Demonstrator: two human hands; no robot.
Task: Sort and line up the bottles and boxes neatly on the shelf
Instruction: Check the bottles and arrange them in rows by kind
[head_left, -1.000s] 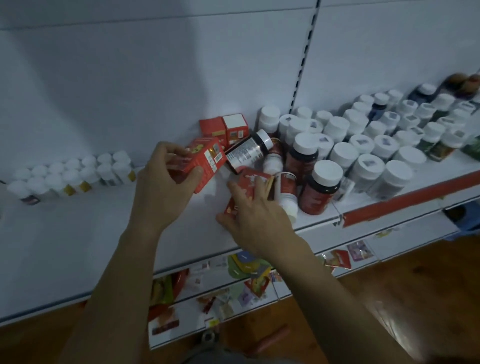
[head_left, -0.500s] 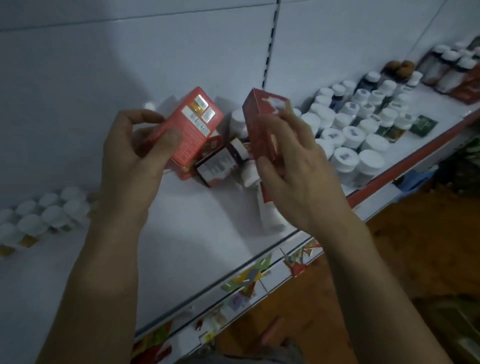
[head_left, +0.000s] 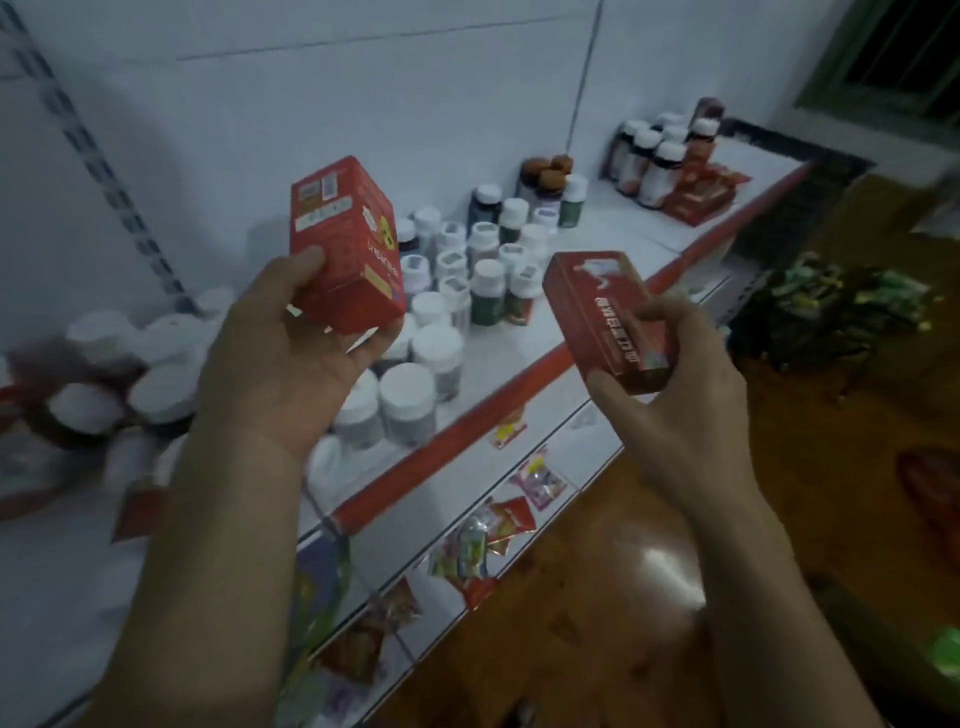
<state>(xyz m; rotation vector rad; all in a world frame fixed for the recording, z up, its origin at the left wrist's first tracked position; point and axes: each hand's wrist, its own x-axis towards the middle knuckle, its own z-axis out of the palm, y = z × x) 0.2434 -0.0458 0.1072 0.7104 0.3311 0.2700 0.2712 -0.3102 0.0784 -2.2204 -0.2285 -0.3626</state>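
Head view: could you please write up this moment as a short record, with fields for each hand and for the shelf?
left hand: grips a tall red box, held in the air
right hand: grips a flatter red box, held in the air
shelf: white-capped bottles crowded together, not in even rows
far end: dark bottles beside more red boxes
lower shelf: loose colourful packets

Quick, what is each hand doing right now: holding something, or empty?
Left hand: closed around the taller red box, held up in the air.
Right hand: closed around the flatter red box, also in the air.
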